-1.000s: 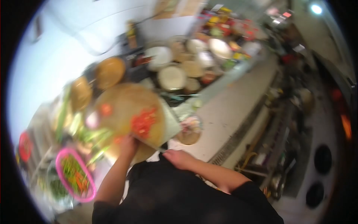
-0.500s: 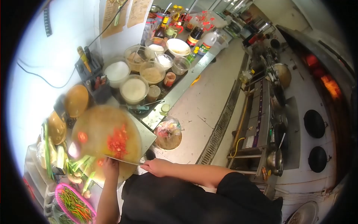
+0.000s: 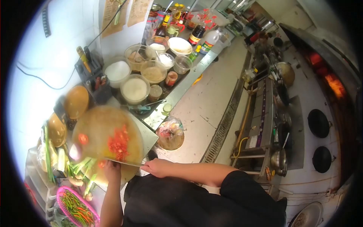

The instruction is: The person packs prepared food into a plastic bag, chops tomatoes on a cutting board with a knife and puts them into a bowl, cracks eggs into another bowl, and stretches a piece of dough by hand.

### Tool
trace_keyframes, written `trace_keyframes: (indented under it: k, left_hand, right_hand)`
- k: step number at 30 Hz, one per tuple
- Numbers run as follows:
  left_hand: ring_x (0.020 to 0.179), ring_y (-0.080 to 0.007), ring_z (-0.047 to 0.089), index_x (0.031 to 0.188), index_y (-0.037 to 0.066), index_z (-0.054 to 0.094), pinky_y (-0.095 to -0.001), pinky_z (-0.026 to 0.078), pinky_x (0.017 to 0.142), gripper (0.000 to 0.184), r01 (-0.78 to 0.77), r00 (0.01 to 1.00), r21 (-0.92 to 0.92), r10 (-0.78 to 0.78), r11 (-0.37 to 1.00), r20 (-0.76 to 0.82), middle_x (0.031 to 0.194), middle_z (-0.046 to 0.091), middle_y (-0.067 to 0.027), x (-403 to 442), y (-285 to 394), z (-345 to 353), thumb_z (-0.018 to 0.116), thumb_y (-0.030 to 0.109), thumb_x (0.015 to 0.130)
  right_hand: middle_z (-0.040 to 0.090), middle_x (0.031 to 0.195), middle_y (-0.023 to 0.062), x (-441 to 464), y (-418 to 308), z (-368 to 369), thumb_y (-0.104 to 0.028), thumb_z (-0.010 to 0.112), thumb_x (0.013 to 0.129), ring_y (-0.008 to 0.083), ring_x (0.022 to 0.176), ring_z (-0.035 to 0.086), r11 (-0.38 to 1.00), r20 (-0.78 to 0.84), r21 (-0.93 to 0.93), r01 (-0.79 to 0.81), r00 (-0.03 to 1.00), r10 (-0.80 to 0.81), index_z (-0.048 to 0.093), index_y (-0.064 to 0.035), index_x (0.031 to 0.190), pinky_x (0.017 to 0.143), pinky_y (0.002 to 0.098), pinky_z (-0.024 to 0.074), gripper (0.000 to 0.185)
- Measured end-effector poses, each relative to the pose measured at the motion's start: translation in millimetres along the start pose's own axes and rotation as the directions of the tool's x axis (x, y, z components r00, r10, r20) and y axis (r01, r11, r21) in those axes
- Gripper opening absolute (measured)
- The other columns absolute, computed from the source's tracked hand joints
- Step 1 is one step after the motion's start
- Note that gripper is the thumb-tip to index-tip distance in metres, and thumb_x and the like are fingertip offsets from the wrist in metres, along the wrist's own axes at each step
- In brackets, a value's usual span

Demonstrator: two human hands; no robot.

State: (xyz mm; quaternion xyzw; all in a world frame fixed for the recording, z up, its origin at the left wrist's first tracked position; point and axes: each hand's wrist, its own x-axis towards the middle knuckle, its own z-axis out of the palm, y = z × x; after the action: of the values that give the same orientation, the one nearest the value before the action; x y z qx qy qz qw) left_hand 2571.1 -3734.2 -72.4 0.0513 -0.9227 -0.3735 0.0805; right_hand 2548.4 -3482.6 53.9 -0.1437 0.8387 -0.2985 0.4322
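Chopped red pieces point(image 3: 118, 144), heaped right of centre on the round board point(image 3: 90, 126), beyond the knife point(image 3: 124, 162)! Gripping it with curled fingers, right hand point(image 3: 157, 167); by the blade with left hand point(image 3: 112, 172), pinching or spread, cannot tell.

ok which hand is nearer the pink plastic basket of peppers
Left. The left hand, over the round wooden board, is up and right of the basket; the right hand, gripping the metal knife, is farther right.

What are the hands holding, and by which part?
The right hand holds the knife by its handle. The left hand is near the knife's other end; its grip can't be told.
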Motion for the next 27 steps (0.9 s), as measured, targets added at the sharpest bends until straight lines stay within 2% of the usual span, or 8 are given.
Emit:
trace_keyframes:
  k: [3,6,11,13,16,19,21,27]
  left_hand:
    - [0.072,-0.0295,0.063,0.099,0.003,0.065,-0.0370,0.049,0.066,0.025,0.006,1.000,-0.014,-0.006,1.000,0.015,0.086,0.062,-0.0135,-3.8,-0.3,-2.6,0.070,0.007,0.075]
    - [0.075,-0.0302,0.063,0.103,0.004,0.065,-0.0380,0.050,0.067,0.027,0.021,1.000,-0.030,-0.021,0.999,0.009,0.089,0.063,-0.0138,-2.9,0.1,-0.7,0.070,0.009,0.076]
    - [0.075,-0.0311,0.062,0.104,0.005,0.065,-0.0389,0.049,0.067,0.027,0.060,0.997,-0.058,-0.057,0.997,0.046,0.092,0.063,-0.0136,-8.4,-3.1,-0.7,0.070,0.011,0.078]
    - [0.077,-0.0311,0.064,0.102,0.002,0.065,-0.0396,0.050,0.069,0.028,0.007,0.999,0.027,-0.006,1.000,-0.038,0.086,0.064,-0.0142,-6.0,10.3,-4.9,0.070,0.010,0.075]
    - [0.077,-0.0324,0.063,0.100,0.002,0.065,-0.0409,0.049,0.069,0.027,0.047,0.998,-0.035,-0.046,0.998,0.037,0.085,0.063,-0.0141,-8.5,-2.2,-1.7,0.071,0.012,0.075]
    - [0.075,-0.0323,0.062,0.097,0.003,0.066,-0.0406,0.049,0.068,0.024,0.029,0.999,0.000,-0.029,1.000,-0.020,0.083,0.063,-0.0135,-8.8,11.0,-5.5,0.070,0.013,0.076]
    - [0.075,-0.0328,0.062,0.095,0.003,0.066,-0.0406,0.049,0.068,0.023,0.025,1.000,0.013,-0.025,1.000,-0.013,0.083,0.063,-0.0135,-12.4,0.7,-2.5,0.070,0.013,0.076]
    - [0.074,-0.0330,0.061,0.092,0.003,0.065,-0.0411,0.049,0.068,0.020,0.037,0.999,0.012,-0.036,0.999,-0.033,0.082,0.063,-0.0133,-15.3,3.5,-4.6,0.070,0.012,0.075]
  right_hand:
    - [0.067,0.095,0.0206,-6.2,1.2,1.4,-0.045,0.038,0.099,0.0407,0.089,0.062,0.994,-0.038,0.067,0.084,0.996,-0.082,0.062,-0.0066,0.111,0.081,0.0476,0.0481,0.048]
    - [0.067,0.095,0.0198,2.1,1.0,0.9,-0.045,0.038,0.099,0.0403,0.089,0.062,0.999,0.016,-0.032,0.015,1.000,-0.015,0.062,-0.0075,0.113,0.080,0.0476,0.0483,0.046]
    - [0.067,0.095,0.0203,-0.3,3.6,3.0,-0.044,0.038,0.099,0.0409,0.090,0.062,0.998,0.001,0.017,0.061,0.998,-0.061,0.063,-0.0070,0.111,0.080,0.0472,0.0486,0.046]
    - [0.067,0.095,0.0200,2.3,2.9,0.0,-0.044,0.038,0.099,0.0407,0.090,0.062,0.999,0.024,-0.023,0.038,0.999,-0.038,0.063,-0.0073,0.112,0.081,0.0468,0.0487,0.046]
    - [0.067,0.095,0.0206,-3.0,4.8,4.1,-0.044,0.038,0.099,0.0410,0.090,0.062,0.992,-0.025,0.056,0.115,0.993,-0.114,0.063,-0.0064,0.110,0.082,0.0467,0.0484,0.047]
    - [0.067,0.096,0.0203,3.6,5.3,1.3,-0.044,0.039,0.099,0.0406,0.091,0.062,0.998,0.025,-0.037,0.054,0.998,-0.053,0.063,-0.0066,0.111,0.082,0.0464,0.0482,0.046]
    - [0.067,0.096,0.0204,-1.4,5.6,5.4,-0.044,0.039,0.099,0.0408,0.091,0.062,0.993,0.008,0.055,0.108,0.994,-0.109,0.063,-0.0060,0.110,0.082,0.0464,0.0482,0.047]
    - [0.067,0.096,0.0201,-5.0,2.8,4.3,-0.046,0.037,0.099,0.0411,0.091,0.062,0.993,0.019,0.035,0.109,0.994,-0.109,0.062,-0.0061,0.111,0.082,0.0467,0.0479,0.048]
